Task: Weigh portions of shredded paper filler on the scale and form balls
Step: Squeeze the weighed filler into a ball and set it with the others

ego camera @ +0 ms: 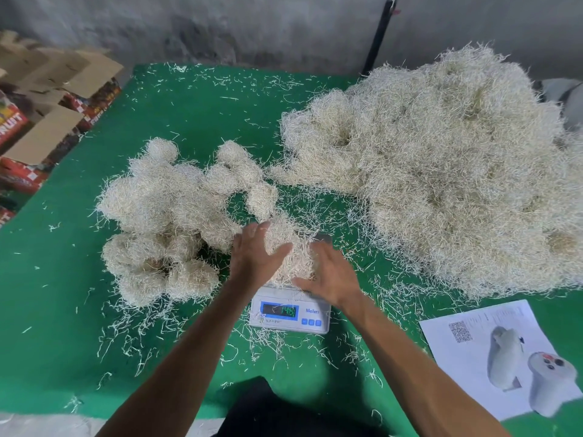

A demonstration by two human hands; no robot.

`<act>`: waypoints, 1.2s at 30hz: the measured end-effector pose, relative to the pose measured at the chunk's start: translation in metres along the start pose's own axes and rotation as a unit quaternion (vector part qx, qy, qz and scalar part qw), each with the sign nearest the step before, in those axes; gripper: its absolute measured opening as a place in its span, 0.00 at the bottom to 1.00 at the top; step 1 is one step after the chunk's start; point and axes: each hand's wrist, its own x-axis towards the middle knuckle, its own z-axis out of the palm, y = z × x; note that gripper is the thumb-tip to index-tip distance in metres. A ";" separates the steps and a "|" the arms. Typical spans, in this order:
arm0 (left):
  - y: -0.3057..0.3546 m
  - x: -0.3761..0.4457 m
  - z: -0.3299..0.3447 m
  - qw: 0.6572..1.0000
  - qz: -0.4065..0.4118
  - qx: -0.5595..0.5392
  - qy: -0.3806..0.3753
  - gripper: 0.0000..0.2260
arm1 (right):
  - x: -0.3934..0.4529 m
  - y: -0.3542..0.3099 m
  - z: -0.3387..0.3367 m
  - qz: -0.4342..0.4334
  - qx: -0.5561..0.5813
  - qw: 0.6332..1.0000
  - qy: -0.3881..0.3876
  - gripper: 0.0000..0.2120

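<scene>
A small white digital scale (289,312) stands on the green table, its lit display facing me. On its platform lies a portion of pale shredded paper filler (291,247). My left hand (255,252) cups the portion from the left with its fingers spread and nearly straight. From the right, my right hand (328,272) presses against the portion, thumb at the front. A cluster of several formed filler balls (167,222) lies to the left of the scale. The big loose heap of filler (448,171) fills the right side of the table.
Loose strands litter the green table (79,310). A printed sheet (492,351) lies at the near right with a white object (552,386) standing on it. Open cardboard boxes (47,115) are stacked beyond the left edge. A grey wall and a black pole (378,36) stand behind.
</scene>
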 end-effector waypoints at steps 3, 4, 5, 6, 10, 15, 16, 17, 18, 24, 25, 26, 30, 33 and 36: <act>0.005 0.005 0.005 0.980 0.131 0.142 -0.059 0.42 | 0.001 -0.001 0.004 0.006 -0.012 1.000 -0.006 0.43; 0.006 0.008 0.008 0.968 0.155 0.174 -0.096 0.42 | 0.002 0.000 0.003 0.016 0.010 1.000 -0.004 0.40; 0.007 0.010 0.011 0.959 0.162 0.196 -0.126 0.40 | 0.003 0.001 0.001 0.029 0.046 0.999 0.002 0.36; 0.007 0.012 0.014 0.954 0.163 0.207 -0.142 0.36 | 0.003 0.003 -0.002 0.040 0.090 0.995 0.013 0.33; 0.007 0.012 0.025 0.972 0.135 0.156 -0.111 0.20 | 0.001 0.021 -0.024 0.080 0.282 0.953 0.080 0.29; 0.019 0.009 0.034 0.983 0.129 0.103 -0.074 0.19 | 0.004 0.046 -0.052 0.159 0.458 0.858 0.170 0.34; 0.021 0.009 0.035 0.984 0.127 0.104 -0.074 0.19 | 0.005 0.049 -0.059 0.176 0.500 0.827 0.188 0.35; 0.022 0.008 0.036 0.984 0.128 0.102 -0.070 0.18 | 0.005 0.055 -0.065 0.187 0.539 0.797 0.199 0.35; 0.021 0.006 0.036 0.985 0.129 0.095 -0.063 0.18 | 0.005 0.059 -0.071 0.188 0.568 0.772 0.214 0.30; 0.019 -0.005 0.037 0.993 0.099 0.062 -0.034 0.17 | 0.008 0.091 -0.118 0.203 0.644 0.671 0.306 0.15; 0.020 -0.005 0.037 0.992 0.098 0.076 -0.036 0.17 | 0.010 0.096 -0.127 0.210 0.661 0.650 0.310 0.16; 0.020 -0.005 0.038 0.991 0.100 0.085 -0.035 0.17 | 0.013 0.100 -0.134 0.216 0.674 0.631 0.319 0.17; 0.022 -0.008 0.040 0.988 0.112 0.100 -0.037 0.16 | 0.019 0.115 -0.152 0.226 0.699 0.595 0.324 0.12; 0.021 -0.007 0.039 0.988 0.098 0.111 -0.052 0.17 | 0.019 0.129 -0.159 0.241 0.735 0.539 0.333 0.16; 0.019 -0.008 0.040 0.989 0.084 0.106 -0.061 0.20 | 0.016 0.146 -0.169 0.261 0.748 0.502 0.348 0.21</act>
